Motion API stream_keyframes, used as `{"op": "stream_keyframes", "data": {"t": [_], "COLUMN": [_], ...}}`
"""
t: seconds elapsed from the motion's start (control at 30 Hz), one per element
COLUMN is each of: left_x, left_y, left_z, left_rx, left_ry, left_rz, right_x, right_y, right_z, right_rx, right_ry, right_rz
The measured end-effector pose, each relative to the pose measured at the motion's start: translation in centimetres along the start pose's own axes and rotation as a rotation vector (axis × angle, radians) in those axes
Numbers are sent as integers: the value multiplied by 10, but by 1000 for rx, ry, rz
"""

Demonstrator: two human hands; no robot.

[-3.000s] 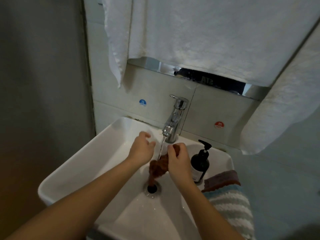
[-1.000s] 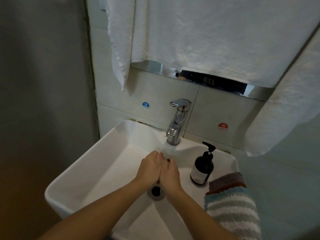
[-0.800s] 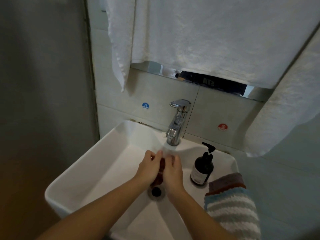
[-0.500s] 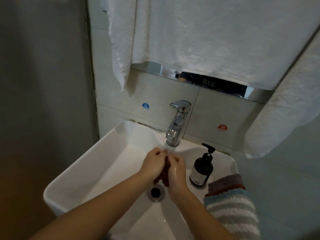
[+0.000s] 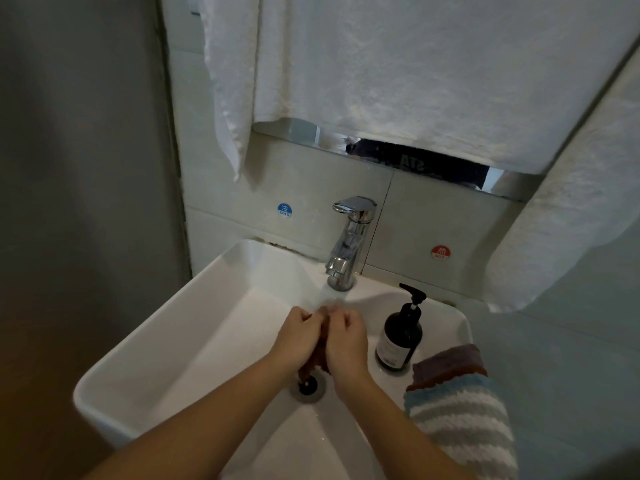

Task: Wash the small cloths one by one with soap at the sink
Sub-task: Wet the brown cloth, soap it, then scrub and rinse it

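A small reddish-brown cloth point(image 5: 320, 355) is bunched between my two hands over the white sink point(image 5: 194, 327), just above the drain point(image 5: 308, 385). My left hand point(image 5: 299, 336) and my right hand point(image 5: 346, 337) are both closed on it, knuckles up, pressed close together under the chrome faucet point(image 5: 348, 247). Most of the cloth is hidden by my fingers. A dark soap pump bottle point(image 5: 400, 332) stands on the sink's right rim. More small cloths, a brownish one point(image 5: 450, 360) on a blue-and-white striped one point(image 5: 460, 424), lie at the right corner.
White towels point(image 5: 398, 71) hang above the sink, with another point(image 5: 571, 223) at the right. Blue cold and red hot stickers mark the tiled wall behind the faucet. A grey wall closes the left side.
Three seconds ago the cloth hung from my right hand under the stream. Since then both hands have closed together on it and keep rubbing it, shifting slightly over the drain.
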State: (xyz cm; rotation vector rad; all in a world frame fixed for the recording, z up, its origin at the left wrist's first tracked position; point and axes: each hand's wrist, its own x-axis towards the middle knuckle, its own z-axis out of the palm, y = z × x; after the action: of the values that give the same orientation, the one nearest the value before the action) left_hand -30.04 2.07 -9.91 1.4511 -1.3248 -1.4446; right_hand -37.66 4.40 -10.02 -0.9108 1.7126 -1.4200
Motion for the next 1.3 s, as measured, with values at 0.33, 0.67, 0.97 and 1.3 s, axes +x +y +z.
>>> {"op": "stream_keyframes", "data": {"t": [0.33, 0.67, 0.97, 1.3], "left_x": [-6, -4, -1, -10], "left_y": [7, -3, 2, 5], "left_z": [8, 7, 6, 5], "left_rx": [-183, 152, 272, -92], "left_ry": [29, 138, 146, -153], "left_rz": [105, 401, 381, -135], "right_x": [1, 2, 4, 3], "right_y": [7, 9, 2, 7], "right_z": [-5, -2, -2, -17], "right_rx": [91, -115, -103, -17], "right_ry": [-131, -167, -98, -83], "right_rz": [19, -45, 65, -252]}}
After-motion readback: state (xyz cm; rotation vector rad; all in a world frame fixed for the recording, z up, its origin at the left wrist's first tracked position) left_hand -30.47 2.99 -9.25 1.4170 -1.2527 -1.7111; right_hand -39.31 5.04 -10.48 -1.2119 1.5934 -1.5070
